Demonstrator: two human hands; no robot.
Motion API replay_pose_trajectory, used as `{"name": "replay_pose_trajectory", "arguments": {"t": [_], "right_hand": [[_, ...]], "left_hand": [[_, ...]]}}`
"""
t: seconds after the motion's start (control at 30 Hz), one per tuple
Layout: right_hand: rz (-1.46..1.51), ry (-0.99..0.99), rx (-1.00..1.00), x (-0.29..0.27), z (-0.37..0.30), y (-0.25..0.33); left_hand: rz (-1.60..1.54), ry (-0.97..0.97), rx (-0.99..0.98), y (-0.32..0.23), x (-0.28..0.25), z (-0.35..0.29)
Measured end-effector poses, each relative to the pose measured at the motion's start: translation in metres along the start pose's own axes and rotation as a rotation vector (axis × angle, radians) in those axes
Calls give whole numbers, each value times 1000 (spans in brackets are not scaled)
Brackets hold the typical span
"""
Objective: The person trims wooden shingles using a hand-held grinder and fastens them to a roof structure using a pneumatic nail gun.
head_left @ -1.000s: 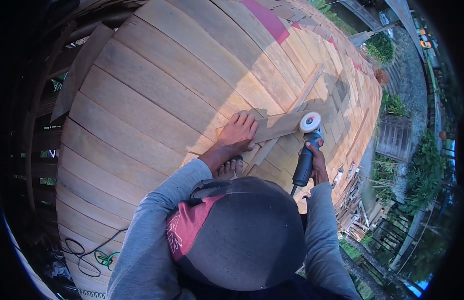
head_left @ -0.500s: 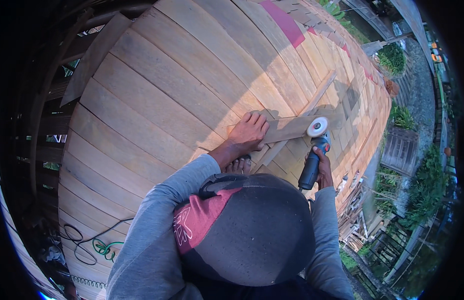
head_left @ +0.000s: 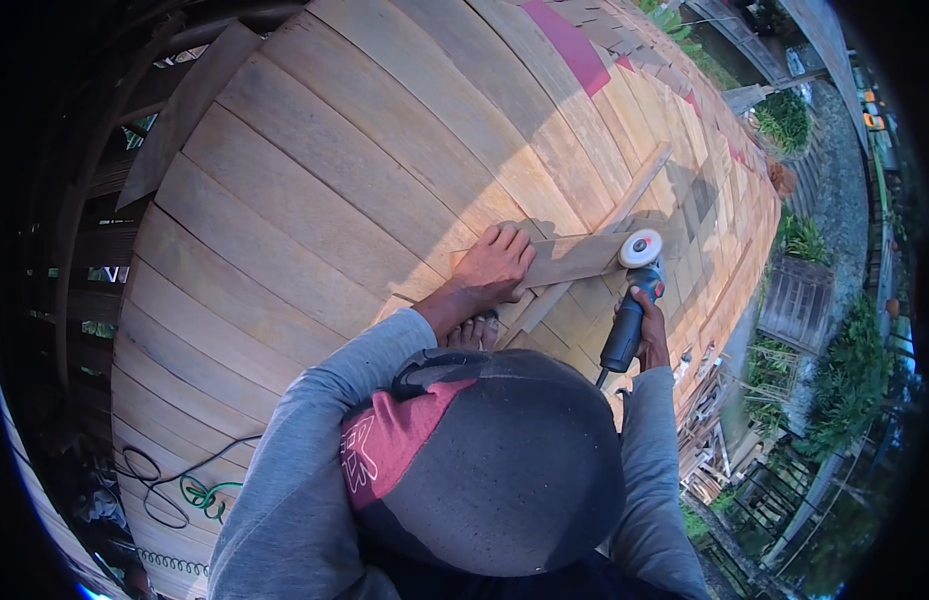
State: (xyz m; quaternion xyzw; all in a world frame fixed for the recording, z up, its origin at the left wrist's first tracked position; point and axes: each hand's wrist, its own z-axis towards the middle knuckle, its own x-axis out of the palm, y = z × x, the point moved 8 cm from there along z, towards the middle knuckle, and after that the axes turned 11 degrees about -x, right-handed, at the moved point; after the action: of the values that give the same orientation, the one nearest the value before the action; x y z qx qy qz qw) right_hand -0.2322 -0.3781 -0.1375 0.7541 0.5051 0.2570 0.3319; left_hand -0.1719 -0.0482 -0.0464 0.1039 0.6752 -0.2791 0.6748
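Note:
My left hand (head_left: 495,266) lies flat, fingers spread, pressing down one end of a short wooden board (head_left: 577,257) on the plank deck (head_left: 315,200). My right hand (head_left: 649,322) grips the dark body of an angle grinder (head_left: 630,300). Its round pale disc sits at the board's far right end. Both arms wear grey sleeves. My dark cap with a red patch (head_left: 485,460) fills the lower middle and hides part of my arms. Bare toes (head_left: 473,333) show just below my left hand.
Wide wooden planks run across the deck, with a red strip (head_left: 575,45) at the top. A long thin batten (head_left: 635,195) lies beyond the board. Coiled black and green cords (head_left: 180,490) lie at the lower left. The deck's right edge drops to plants and stacked timber (head_left: 800,300).
The view has shifted slightly, so hands and board sit a little higher and further right. The grinder stays at the board's end and my left hand stays pressed on it.

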Motion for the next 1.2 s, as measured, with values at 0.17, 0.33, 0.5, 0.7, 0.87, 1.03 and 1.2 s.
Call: {"name": "replay_pose_trajectory", "arguments": {"t": [0.17, 0.33, 0.5, 0.7, 0.87, 1.03, 1.2], "right_hand": [[-24, 15, -4, -3, 1, -4], [-34, 14, -8, 5, -3, -9], [20, -47, -135, -1, -6, 9], [592, 20, -401, -17, -26, 78], [708, 9, -567, -46, -67, 123], [814, 0, -612, -68, -135, 127], [818, 81, -680, -68, -161, 113]], "left_hand": [[13, -1, -3, -1, -1, 1], [6, 12, -12, 4, -2, -4], [2, 33, 1, 1, 0, 1], [-19, 65, -59, 2, 8, 6], [-52, 105, -129, 6, 14, 7], [-61, 247, -161, -1, -17, 16], [-467, 561, -241, 56, -67, -4]]}}
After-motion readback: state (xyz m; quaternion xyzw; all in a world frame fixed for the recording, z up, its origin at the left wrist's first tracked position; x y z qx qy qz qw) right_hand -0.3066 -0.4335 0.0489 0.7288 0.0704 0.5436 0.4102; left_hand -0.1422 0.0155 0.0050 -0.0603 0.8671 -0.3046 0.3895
